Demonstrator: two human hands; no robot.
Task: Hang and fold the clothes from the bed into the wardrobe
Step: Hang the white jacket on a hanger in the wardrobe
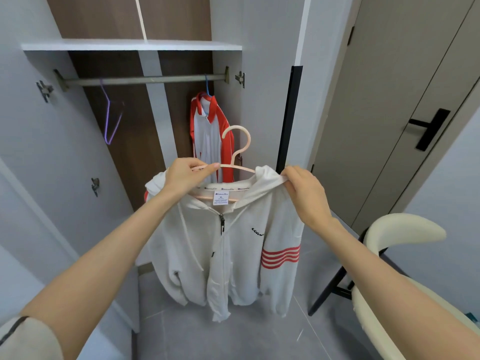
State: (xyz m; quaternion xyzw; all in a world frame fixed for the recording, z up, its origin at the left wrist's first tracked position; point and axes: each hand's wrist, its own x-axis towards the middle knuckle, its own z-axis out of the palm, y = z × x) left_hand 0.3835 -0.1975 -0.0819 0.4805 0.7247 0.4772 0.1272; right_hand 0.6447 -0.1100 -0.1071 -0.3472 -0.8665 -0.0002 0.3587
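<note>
A white zip hoodie [233, 245] with red stripes on one sleeve hangs in front of me on a pale pink hanger [237, 141]. My left hand [185, 174] grips the hanger's left arm just below the hook. My right hand [302, 188] pinches the hoodie's hood edge at the right shoulder. The open wardrobe [130, 45] is straight ahead, with its metal rail [145, 79] above the hanger. A red and white jacket [210, 133] hangs from the rail on a blue hanger. The bed is out of view.
An empty purple hanger [110, 115] hangs at the rail's left. The wardrobe's open door edge with a black strip [288, 118] stands just right of the hoodie. A cream chair [394, 237] with black legs sits at the right. A grey room door [405, 105] is behind it.
</note>
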